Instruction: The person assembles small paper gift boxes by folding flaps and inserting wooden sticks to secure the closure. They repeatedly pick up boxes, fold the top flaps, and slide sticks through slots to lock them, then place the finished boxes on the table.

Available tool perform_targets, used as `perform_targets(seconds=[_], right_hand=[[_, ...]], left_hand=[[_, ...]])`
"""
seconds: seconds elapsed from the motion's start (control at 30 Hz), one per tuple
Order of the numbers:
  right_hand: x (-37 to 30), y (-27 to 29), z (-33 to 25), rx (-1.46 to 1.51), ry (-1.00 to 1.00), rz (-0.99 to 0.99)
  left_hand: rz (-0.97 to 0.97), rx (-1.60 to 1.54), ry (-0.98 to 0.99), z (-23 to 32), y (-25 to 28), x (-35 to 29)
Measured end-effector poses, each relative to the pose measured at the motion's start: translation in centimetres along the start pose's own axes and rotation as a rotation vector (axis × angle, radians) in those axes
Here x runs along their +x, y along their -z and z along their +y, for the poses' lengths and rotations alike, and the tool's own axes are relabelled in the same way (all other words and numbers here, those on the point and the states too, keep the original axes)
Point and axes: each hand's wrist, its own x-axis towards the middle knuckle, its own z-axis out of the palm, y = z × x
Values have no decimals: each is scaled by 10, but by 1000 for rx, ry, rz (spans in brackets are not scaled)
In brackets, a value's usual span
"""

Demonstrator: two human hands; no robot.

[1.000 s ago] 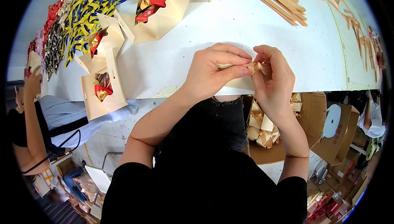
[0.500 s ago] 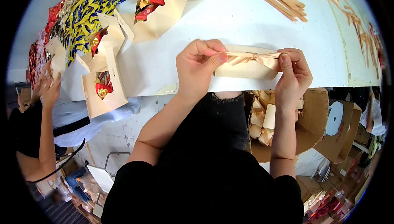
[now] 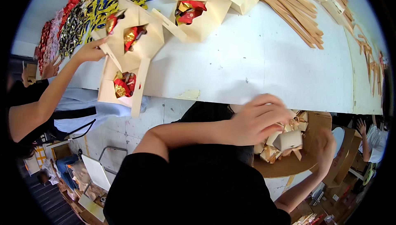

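Observation:
My left hand (image 3: 263, 117) is over the near edge of the white table, above an open cardboard carton (image 3: 315, 132). Its fingers are apart and slightly blurred, and it holds nothing I can see. Below its fingertips a cream paper box (image 3: 290, 140) sits on top of several other cream boxes and tan ribbon inside the carton. My right hand (image 3: 326, 147) is at the carton's right side, smeared by motion, so its fingers cannot be made out.
Open cream boxes with red and gold wrapped sweets (image 3: 189, 11) stand along the table (image 3: 247, 60). Tan ribbons (image 3: 295, 12) lie at the far right, yellow-blue packets (image 3: 111, 0) at the far left. A co-worker's hand (image 3: 90, 51) holds boxes at left. A folding chair (image 3: 99, 171) stands behind.
Both hands have let go of the ribbon-tied box and moved down off the table to the carton. The co-worker's hand has pushed filled boxes rightward. The view has shifted.

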Motion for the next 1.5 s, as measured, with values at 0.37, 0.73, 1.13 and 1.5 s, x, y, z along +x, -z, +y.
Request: perform_targets(seconds=[0.37,0.73,1.13,1.5], right_hand=[[157,-114,-329,431,1135,36],[184,-182,-399,-214,1219,223],[232,-146,-299,-362,861,166],[304,-107,-203,-527,607,313]], left_hand=[[263,1603,-6,80,166,-139],[186,1477,84,43,253,-124],[11,954,-109,-37,270,-31],[-57,690,-205,-132,210,80]])
